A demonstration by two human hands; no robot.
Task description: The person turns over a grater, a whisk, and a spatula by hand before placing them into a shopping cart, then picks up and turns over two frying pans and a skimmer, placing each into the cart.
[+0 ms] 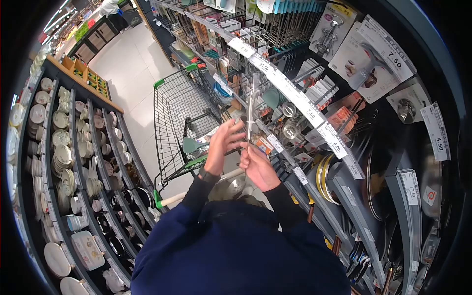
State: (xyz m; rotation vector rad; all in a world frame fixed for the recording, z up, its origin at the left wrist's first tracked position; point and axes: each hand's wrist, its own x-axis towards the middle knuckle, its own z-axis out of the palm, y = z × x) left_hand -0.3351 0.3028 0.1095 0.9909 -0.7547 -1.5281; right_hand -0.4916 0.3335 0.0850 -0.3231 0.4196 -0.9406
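My right hand [259, 166] is closed on the lower end of a thin, light-coloured long utensil [250, 105], which stands roughly upright in front of the hanging goods. Just left of it is my left hand [223, 142], its fingers apart and slightly blurred, with nothing seen in it. Whether its fingertips touch the utensil is unclear. Behind my left hand, a green-grey utensil [192, 145] lies in the shopping cart [172, 105].
The cart's handle [173, 199] runs in front of my body. Shelves of bowls and plates [61, 155] line the left side. Racks of packaged kitchen tools [376, 66], price labels [309, 114] and pans [327, 179] are on the right. A person [110, 10] stands far down the aisle.
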